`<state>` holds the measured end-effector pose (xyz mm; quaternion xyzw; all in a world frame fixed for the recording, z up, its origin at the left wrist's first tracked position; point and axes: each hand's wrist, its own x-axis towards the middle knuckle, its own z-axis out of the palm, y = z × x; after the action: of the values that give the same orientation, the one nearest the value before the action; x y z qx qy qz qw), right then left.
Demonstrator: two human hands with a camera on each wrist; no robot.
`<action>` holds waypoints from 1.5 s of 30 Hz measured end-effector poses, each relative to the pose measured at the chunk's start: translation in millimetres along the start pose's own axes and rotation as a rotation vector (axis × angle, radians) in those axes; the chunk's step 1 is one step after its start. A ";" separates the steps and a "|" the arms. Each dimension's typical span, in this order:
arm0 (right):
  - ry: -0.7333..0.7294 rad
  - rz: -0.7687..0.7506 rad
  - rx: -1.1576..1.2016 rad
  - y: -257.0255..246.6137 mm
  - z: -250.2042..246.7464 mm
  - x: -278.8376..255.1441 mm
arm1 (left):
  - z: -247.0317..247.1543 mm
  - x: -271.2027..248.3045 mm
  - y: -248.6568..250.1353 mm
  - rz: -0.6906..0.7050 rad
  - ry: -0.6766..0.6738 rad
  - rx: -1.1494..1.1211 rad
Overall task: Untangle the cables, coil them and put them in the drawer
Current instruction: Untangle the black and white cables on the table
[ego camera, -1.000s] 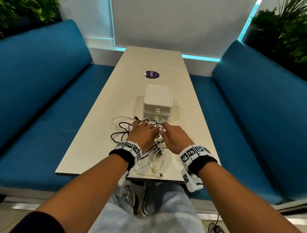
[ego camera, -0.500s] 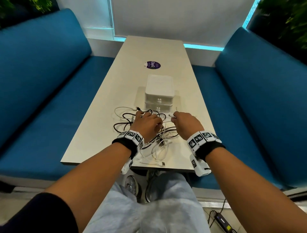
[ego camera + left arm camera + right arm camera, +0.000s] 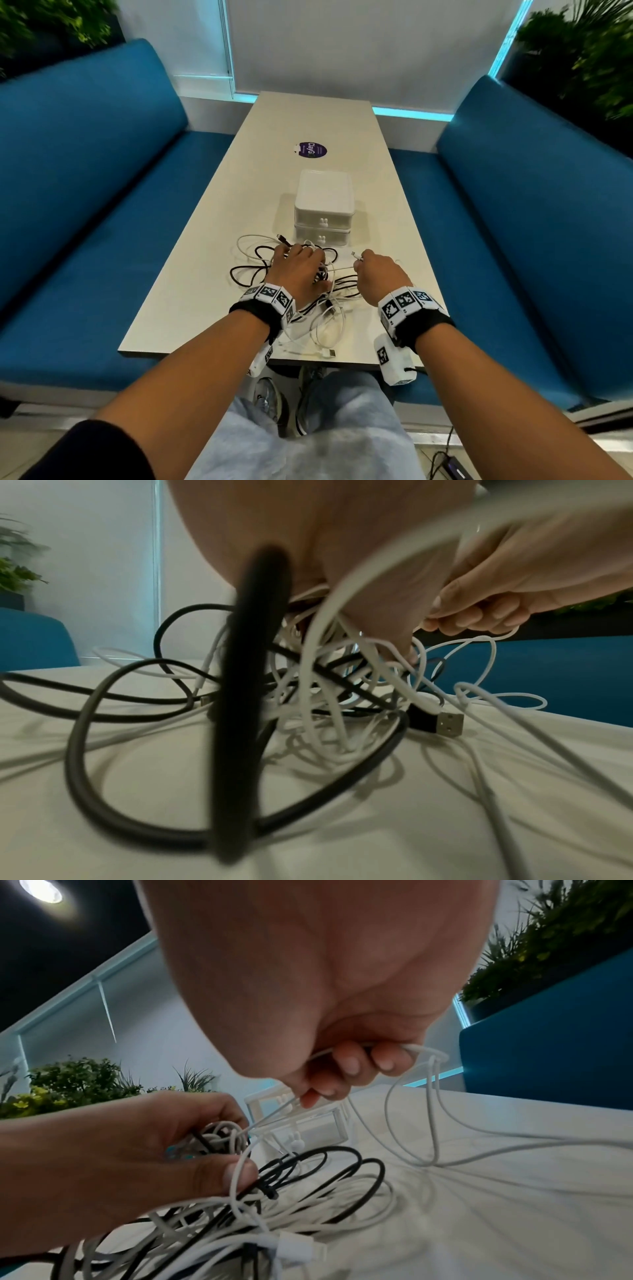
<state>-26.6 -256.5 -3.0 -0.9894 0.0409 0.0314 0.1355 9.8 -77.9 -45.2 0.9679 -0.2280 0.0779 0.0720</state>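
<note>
A person sits at the near end of a long pale table [image 3: 191, 301], both hands in a tangle of cables [image 3: 301, 294] at its near end; the left hand [image 3: 299, 270] lies over the middle of the knot, fingers curled down into it and gathering a bunch of black and white strands against the thumb (seen best from the right wrist). The right hand [image 3: 375, 274], to the right of the knot, is closed in a loose fist pinching a thin white cable [image 3: 342, 268], whose plug [image 3: 355, 254] sticks out leftward past the fingers; that cable runs left to right between the two hands. The centre of the knot is hidden under the left hand, and the nearest strands blur in the left wrist view. Just beyond, a white two-drawer box [image 3: 323, 209] stands with both drawers closed, fronts facing the person.
</note>
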 end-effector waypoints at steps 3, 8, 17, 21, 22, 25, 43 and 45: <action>0.000 0.009 0.002 0.0 0.6 1.1 | -1.5 1.0 -0.7 -0.036 0.001 -0.001; -0.029 -0.029 0.025 1.8 -1.5 0.3 | -4.0 -0.4 -2.6 -0.059 0.035 -0.062; 0.001 -0.035 0.092 -0.8 -5.9 -1.3 | -10.4 -3.3 -1.2 0.014 0.116 -0.141; 0.010 -0.037 0.082 -3.4 -9.8 -0.9 | -13.4 -2.1 3.2 -0.035 0.102 -0.111; 0.016 -0.037 0.088 -3.3 -11.1 -0.6 | -13.7 -1.8 2.7 -0.052 0.104 -0.124; 0.016 -0.036 0.088 -2.9 -13.8 -1.0 | -14.0 -1.9 3.8 -0.065 0.091 -0.115; -0.074 0.314 -0.173 70.4 -3.0 -25.9 | -21.8 -8.4 19.8 0.161 0.195 -0.037; -0.101 0.263 -0.070 65.1 8.3 -24.4 | -22.4 -13.3 24.6 0.228 0.176 0.029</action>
<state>-57.1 -315.0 -26.5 -0.9768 0.1622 0.1002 0.0976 -15.7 -90.0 -23.2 0.9260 -0.3282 0.1735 0.0684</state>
